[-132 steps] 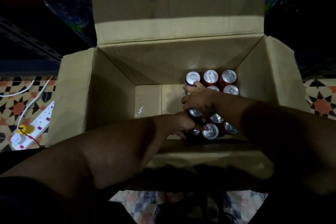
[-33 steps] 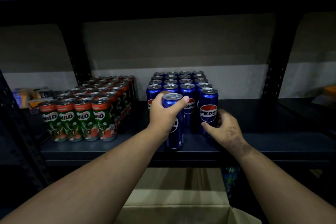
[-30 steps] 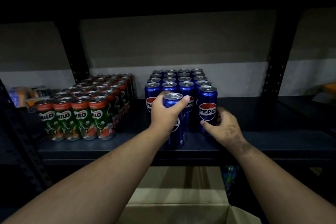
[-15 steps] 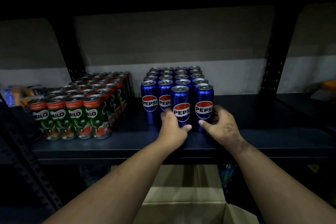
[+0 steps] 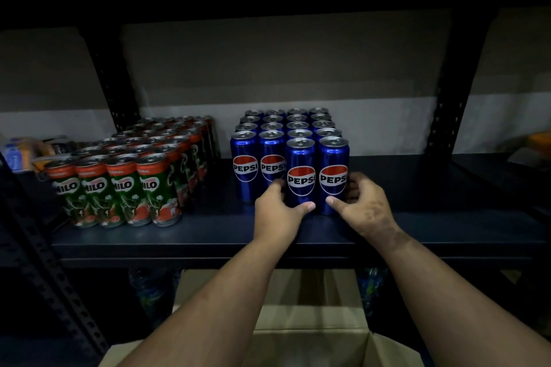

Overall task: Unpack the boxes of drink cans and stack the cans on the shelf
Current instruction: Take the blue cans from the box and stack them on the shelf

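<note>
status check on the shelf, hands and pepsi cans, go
Left hand grips front Pepsi can; right hand grips the can beside it. Both cans upright on shelf, fronting the Pepsi block. Milo cans stand apart at left, nothing blocking.

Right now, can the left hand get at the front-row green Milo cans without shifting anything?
Probably yes. The left hand grips the base of a blue Pepsi can, and the front row of green Milo cans stands further left on the same dark shelf. Bare shelf lies between them; it only needs to let go.
</note>
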